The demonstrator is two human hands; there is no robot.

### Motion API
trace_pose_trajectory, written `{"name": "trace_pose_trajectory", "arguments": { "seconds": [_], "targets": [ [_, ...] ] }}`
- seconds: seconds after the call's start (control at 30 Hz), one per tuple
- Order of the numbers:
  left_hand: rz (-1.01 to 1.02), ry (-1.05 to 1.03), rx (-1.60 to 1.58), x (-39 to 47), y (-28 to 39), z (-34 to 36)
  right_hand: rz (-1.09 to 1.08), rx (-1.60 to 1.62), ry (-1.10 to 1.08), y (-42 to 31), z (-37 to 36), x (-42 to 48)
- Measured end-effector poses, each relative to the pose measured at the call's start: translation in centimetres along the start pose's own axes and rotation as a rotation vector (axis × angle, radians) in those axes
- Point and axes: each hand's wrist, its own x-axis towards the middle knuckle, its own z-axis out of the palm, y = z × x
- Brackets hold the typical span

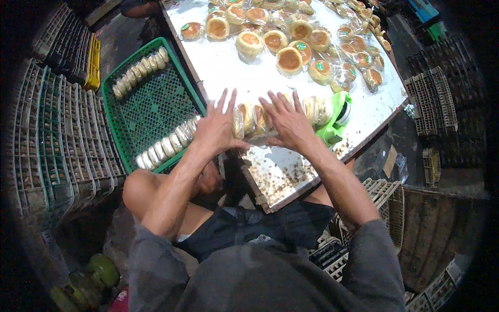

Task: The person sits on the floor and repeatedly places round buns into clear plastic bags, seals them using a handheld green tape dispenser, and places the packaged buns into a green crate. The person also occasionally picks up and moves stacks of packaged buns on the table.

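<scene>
A row of plastic-wrapped round pastries (248, 117) stands on edge across the white tabletop (230, 70). My left hand (216, 126) lies at the row's left end, fingers spread, next to the crate. Over the row's middle rests my right hand (290, 123), its fingers apart too. Whether either hand grips a pastry cannot be told. A bright green label or tape dispenser (335, 123) stands at the row's right end. The green plastic crate (111, 128) at the left holds one row of wrapped pastries (140, 72) along its far side and another (167, 146) along its near side.
Many loose wrapped pastries (289, 60), some with green stickers, cover the table's far part. Stacked crates (74, 128) stand at the far left, a yellow crate (93, 62) behind them. More crates (430, 101) are at the right. The table's wooden edge (253, 185) lies over my lap.
</scene>
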Motion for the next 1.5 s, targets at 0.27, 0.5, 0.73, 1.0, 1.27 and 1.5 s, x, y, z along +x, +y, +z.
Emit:
{"name": "trace_pose_trajectory", "arguments": {
  "seconds": [0.27, 0.5, 0.73, 1.0, 1.27, 1.5],
  "targets": [
    [0.034, -0.235, 0.091, 4.3, -0.4, -1.5, -0.074, -0.029, -0.314, 1.9, 1.0, 4.9],
    [-0.085, -0.139, -0.132, 3.3, -8.3, -5.2, -0.168, 0.128, -0.156, -1.3, -0.8, 12.9],
    [-0.249, 0.069, -0.067, -0.8, -24.9, -2.6, -0.277, -0.027, 0.054, -12.9, 9.1, 26.7],
    [-0.408, -0.090, -0.029, -1.0, -29.1, 11.2, -0.248, -0.250, -0.328, -15.4, 25.1, 28.1],
    [-0.448, -0.449, 0.028, 0.6, -28.9, 10.8, -0.311, -0.163, -0.653, -15.0, 24.1, 29.3],
    [-0.456, -0.415, 0.170, 2.8, -28.4, 8.7, -0.144, 0.365, -0.054, -14.2, 11.2, 21.9]
  ]
}}
